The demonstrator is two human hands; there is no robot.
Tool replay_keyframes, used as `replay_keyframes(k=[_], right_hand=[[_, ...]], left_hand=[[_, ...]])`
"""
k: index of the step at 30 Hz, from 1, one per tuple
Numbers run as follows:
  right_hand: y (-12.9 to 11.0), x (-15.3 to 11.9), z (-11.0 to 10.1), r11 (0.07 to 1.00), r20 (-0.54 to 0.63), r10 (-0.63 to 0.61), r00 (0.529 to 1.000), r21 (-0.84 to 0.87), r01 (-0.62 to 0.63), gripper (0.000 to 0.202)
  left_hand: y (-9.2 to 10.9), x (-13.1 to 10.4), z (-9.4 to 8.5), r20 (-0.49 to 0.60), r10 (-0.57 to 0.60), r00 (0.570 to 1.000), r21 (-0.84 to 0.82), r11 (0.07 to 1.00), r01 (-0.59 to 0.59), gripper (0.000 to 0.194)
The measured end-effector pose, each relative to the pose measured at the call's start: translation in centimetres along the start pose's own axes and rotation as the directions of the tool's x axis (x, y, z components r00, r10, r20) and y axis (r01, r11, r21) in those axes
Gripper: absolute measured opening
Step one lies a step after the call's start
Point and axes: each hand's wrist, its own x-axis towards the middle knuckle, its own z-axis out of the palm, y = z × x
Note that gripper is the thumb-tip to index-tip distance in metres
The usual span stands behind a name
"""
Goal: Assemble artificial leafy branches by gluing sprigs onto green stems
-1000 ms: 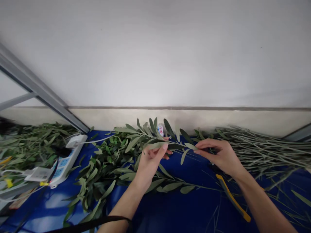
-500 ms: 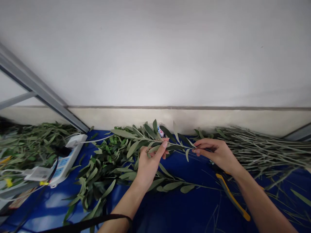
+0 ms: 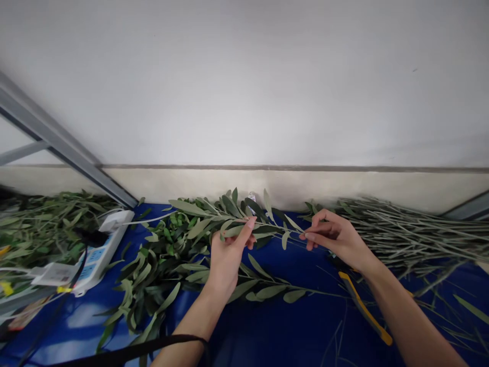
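Between my hands a leafy olive-like branch (image 3: 214, 217) is held up, its leafy tip pointing left. My left hand (image 3: 228, 252) is closed around its middle, thumb on top. At the stem's right end, my right hand (image 3: 334, 237) pinches with thumb and fingertips. A second leafy branch (image 3: 271, 292) lies below on the blue surface (image 3: 260, 331), its bare stem running right. Left of my left hand is a heap of leafy cuttings (image 3: 147, 280). A tool with a yellow and grey handle (image 3: 364, 308) lies under my right forearm, its other end hidden.
A white power strip (image 3: 101, 255) with plugs and cables stands at the left, beside another leafy pile (image 3: 57, 219). Bundled stems (image 3: 405, 234) lie at the back right. A pale wall (image 3: 267, 102) rises behind, and metal frame bars (image 3: 69, 142) slant at the left.
My left hand and the held branch have moved slightly left. My right hand keeps its pinch at the stem end, nearly in the same place. The camera view has shifted a little.
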Motion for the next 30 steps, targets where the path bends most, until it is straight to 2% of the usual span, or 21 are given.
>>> replay_keyframes(k=[9,14,17,19,21,22,24,27,30], right_hand=[[-0.4,-0.2,0.1,0.999,0.031,0.006,0.999,0.041,-0.008,0.032],[-0.1,-0.2,0.0,1.0,-0.008,-0.019,1.0,-0.005,0.019,0.03],[0.0,-0.3,-0.2,0.999,-0.026,-0.022,0.999,-0.031,0.021,0.029],[0.2,-0.3,-0.2,0.999,-0.025,-0.022,0.999,-0.044,0.021,0.029],[0.7,-0.1,0.0,0.998,-0.034,-0.015,0.999,-0.063,0.013,0.029],[1.0,0.0,0.2,0.997,-0.053,-0.014,0.999,-0.077,0.01,0.029],[1.9,0.4,1.0,0.99,-0.117,-0.038,0.992,-0.143,0.021,0.026],[3.0,0.9,2.4,0.927,-0.19,-0.165,0.968,-0.365,0.087,0.016],[3.1,1.0,3.5,0.859,-0.186,-0.257,0.948,-0.494,0.136,0.017]], left_hand=[[-0.2,0.0,-1.0,0.029,0.0,1.0,0.005,1.0,0.0,0.025],[0.1,-0.4,-1.2,0.09,-0.02,0.996,0.017,1.0,0.018,0.027],[0.1,-0.2,-1.7,0.163,-0.04,0.986,0.072,0.997,0.028,0.032],[0.3,0.1,-2.4,0.248,-0.069,0.966,0.203,0.979,0.017,0.038],[0.6,0.2,-3.3,0.346,-0.101,0.933,0.428,0.902,-0.061,0.039],[0.9,0.2,-3.9,0.411,-0.124,0.903,0.54,0.831,-0.132,0.037],[1.4,0.0,-4.9,0.551,-0.195,0.811,0.688,0.657,-0.309,0.032],[1.5,-0.6,-5.9,0.677,-0.307,0.668,0.721,0.457,-0.521,0.03],[0.8,-0.9,-6.3,0.705,-0.355,0.614,0.709,0.356,-0.609,0.027]])
